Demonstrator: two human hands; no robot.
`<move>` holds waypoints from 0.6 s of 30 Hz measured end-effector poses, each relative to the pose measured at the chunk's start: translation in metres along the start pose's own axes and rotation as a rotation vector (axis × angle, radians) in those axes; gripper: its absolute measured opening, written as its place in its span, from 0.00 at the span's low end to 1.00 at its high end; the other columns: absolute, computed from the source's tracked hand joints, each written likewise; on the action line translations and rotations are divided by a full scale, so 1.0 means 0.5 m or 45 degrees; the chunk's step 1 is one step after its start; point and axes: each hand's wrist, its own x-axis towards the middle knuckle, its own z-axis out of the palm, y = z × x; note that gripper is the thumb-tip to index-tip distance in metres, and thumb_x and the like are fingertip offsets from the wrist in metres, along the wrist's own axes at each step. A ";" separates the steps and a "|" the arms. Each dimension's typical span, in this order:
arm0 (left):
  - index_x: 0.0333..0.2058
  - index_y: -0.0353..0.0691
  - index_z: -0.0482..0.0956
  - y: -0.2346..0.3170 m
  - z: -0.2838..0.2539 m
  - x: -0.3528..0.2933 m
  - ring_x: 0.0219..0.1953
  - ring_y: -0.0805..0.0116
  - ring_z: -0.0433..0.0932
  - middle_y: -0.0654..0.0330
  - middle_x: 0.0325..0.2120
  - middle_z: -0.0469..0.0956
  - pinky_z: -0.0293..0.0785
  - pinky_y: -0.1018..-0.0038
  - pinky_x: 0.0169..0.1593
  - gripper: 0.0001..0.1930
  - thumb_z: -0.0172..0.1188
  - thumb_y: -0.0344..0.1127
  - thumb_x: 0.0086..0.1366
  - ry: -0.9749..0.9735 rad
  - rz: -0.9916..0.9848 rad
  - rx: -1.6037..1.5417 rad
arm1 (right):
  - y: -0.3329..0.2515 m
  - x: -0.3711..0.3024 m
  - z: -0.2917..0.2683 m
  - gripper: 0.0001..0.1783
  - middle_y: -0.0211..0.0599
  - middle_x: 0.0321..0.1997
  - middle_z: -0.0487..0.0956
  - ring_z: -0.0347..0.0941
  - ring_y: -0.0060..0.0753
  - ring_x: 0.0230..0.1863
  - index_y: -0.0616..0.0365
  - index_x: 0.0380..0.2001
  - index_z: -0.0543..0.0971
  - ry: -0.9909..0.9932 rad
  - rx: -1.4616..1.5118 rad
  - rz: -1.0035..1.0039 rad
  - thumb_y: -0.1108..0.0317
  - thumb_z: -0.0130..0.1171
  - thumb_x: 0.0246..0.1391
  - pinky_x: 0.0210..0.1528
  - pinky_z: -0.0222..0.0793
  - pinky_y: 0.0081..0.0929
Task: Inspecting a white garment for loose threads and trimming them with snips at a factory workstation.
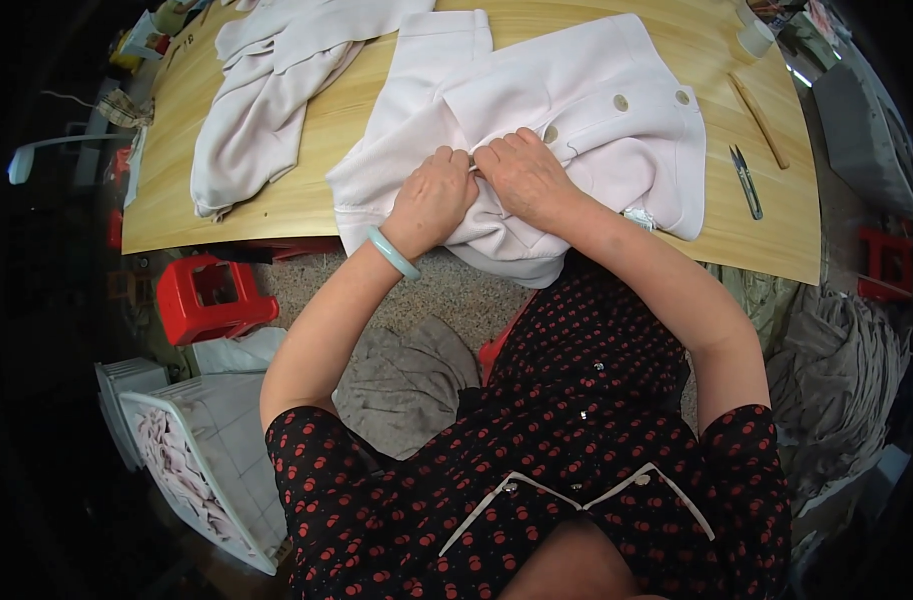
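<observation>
A pale pink buttoned garment (567, 75) lies bunched over the near edge of the wooden table (167, 215), part of it hanging down. My left hand (437, 200), with a pale green bangle on the wrist, is closed on a fold of it. Right beside it, my right hand (525, 178) is closed on the same fold, knuckles up. The fingertips of both hands are tucked out of sight, so any small thing in them is hidden. Close to my right fingers is a button (551, 132); farther right are two more. A thin dark thread (573, 148) curls on the cloth.
Thread snips (746, 184) and a wooden stick (760, 120) lie at the table's right, with a paper cup (756, 38) beyond. Another pink garment (247, 145) is at left. Below stand a red stool (202, 305) and a white basket (217, 500) of fabric. Grey cloth (407, 370) lies on the floor.
</observation>
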 end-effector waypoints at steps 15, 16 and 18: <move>0.27 0.33 0.68 -0.020 0.010 -0.003 0.28 0.50 0.72 0.49 0.25 0.70 0.69 0.61 0.34 0.04 0.47 0.28 0.53 0.065 0.007 -0.152 | 0.013 0.005 -0.004 0.06 0.38 0.26 0.72 0.69 0.37 0.34 0.59 0.27 0.70 -0.191 0.096 0.043 0.73 0.46 0.43 0.42 0.59 0.30; 0.27 0.33 0.68 -0.021 0.010 -0.002 0.28 0.50 0.72 0.49 0.25 0.70 0.69 0.61 0.34 0.04 0.47 0.28 0.53 0.063 0.005 -0.153 | 0.014 0.006 -0.006 0.06 0.39 0.27 0.73 0.69 0.38 0.34 0.60 0.27 0.71 -0.231 0.119 0.050 0.73 0.46 0.43 0.42 0.59 0.30; 0.28 0.34 0.68 -0.023 0.011 0.000 0.29 0.50 0.72 0.49 0.25 0.70 0.69 0.60 0.33 0.05 0.47 0.28 0.53 0.044 0.005 -0.161 | 0.018 0.006 -0.007 0.06 0.39 0.26 0.73 0.69 0.38 0.34 0.60 0.27 0.71 -0.230 0.145 0.051 0.73 0.46 0.44 0.42 0.59 0.31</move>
